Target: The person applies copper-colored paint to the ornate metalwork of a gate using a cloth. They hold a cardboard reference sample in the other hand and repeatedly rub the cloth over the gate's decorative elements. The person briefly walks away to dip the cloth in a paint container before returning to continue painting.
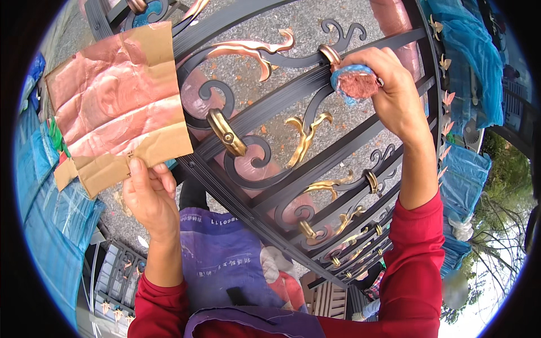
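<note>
My left hand [149, 194] pinches the lower edge of a creased piece of cardboard [160, 147], which is smeared with copper-pink paint over most of its face. In my right hand [394, 93] is a blue-sided paint dabber [356, 85] with a rough copper-pink end; whether it is a brush or a sponge I cannot tell. That hand is over a black metal gate [253, 127], beside a copper-coloured collar [329, 55] on one bar. Near it a leaf ornament [253, 52] is copper-pink, while a lower leaf ornament [304, 138] and a collar [226, 132] are gold.
Blue plastic sheeting [45, 225] hangs along the left, with more blue sheeting [468, 67] on the right. A purple apron [220, 265] covers my front. Another dark metal panel [118, 281] is at lower left. Grey gravelly ground [315, 22] shows through the bars.
</note>
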`<state>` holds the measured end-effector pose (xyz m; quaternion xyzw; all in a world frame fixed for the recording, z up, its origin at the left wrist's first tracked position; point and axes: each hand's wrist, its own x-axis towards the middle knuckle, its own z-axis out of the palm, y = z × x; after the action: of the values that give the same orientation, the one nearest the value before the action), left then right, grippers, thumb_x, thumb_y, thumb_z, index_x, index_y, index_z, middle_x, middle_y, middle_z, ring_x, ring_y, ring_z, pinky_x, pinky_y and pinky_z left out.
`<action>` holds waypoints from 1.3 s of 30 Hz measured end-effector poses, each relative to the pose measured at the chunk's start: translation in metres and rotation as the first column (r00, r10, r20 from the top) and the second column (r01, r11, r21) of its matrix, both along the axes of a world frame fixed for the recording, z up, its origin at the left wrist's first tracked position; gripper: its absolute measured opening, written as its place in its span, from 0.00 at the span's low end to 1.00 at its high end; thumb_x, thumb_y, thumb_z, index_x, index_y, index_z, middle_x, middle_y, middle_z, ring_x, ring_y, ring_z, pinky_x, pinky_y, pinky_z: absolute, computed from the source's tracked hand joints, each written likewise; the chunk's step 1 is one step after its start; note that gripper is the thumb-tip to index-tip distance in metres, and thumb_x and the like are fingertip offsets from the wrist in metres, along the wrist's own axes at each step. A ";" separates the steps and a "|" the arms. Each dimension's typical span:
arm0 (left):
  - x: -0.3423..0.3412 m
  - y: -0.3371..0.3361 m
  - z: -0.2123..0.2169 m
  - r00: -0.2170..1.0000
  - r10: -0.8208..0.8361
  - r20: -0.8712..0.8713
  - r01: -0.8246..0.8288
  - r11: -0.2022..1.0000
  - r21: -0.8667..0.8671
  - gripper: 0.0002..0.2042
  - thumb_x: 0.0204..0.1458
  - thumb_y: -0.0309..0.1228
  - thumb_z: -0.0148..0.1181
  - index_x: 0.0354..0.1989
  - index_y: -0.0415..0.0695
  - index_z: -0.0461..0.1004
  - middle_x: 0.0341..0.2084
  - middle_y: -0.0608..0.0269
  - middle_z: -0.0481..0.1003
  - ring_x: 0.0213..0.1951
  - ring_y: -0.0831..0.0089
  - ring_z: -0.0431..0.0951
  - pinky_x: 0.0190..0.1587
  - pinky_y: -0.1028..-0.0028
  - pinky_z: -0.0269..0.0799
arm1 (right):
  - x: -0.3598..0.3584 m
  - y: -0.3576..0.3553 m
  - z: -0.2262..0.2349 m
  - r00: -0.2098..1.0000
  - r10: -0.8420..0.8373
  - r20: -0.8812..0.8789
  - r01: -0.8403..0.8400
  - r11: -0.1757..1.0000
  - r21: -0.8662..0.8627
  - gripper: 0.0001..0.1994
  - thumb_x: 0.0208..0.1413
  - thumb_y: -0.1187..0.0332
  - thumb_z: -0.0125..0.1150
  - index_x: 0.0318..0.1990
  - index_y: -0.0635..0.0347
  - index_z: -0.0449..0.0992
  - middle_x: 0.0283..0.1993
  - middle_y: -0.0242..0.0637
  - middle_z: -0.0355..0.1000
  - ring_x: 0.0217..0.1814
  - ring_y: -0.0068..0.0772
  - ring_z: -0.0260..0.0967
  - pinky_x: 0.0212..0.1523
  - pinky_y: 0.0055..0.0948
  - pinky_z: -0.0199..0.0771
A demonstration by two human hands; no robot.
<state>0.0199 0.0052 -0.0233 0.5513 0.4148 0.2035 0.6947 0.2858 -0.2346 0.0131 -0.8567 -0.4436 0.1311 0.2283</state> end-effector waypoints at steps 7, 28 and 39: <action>0.003 -0.002 -0.001 1.000 0.025 0.001 -0.025 1.000 0.012 0.19 0.63 0.42 0.45 0.28 0.39 0.70 0.19 0.65 0.71 0.14 0.83 0.63 0.16 0.84 0.54 | -0.020 -0.020 0.003 0.995 -0.079 0.056 0.076 0.996 0.046 0.18 0.39 0.87 0.51 0.38 0.57 0.76 0.38 0.34 0.74 0.40 0.41 0.66 0.43 0.30 0.63; 0.008 -0.005 0.006 0.998 0.051 -0.048 -0.049 0.998 0.041 0.17 0.63 0.41 0.45 0.28 0.40 0.69 0.17 0.66 0.69 0.15 0.84 0.61 0.17 0.84 0.52 | -0.038 -0.042 -0.013 0.959 -0.280 -0.055 0.285 0.949 0.134 0.15 0.39 0.82 0.60 0.38 0.58 0.77 0.39 0.34 0.75 0.45 0.37 0.69 0.49 0.30 0.67; 0.003 0.002 0.000 0.999 0.051 -0.008 -0.050 0.997 0.053 0.18 0.63 0.41 0.46 0.28 0.39 0.70 0.20 0.62 0.72 0.14 0.82 0.63 0.15 0.83 0.53 | -0.025 -0.038 -0.020 0.978 -0.205 -0.038 0.208 0.968 0.141 0.15 0.37 0.80 0.63 0.37 0.57 0.77 0.38 0.32 0.75 0.43 0.36 0.69 0.46 0.30 0.67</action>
<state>0.0226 0.0077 -0.0235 0.5598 0.4264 0.2291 0.6725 0.2608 -0.2727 -0.0067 -0.8779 -0.3576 0.0841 0.3070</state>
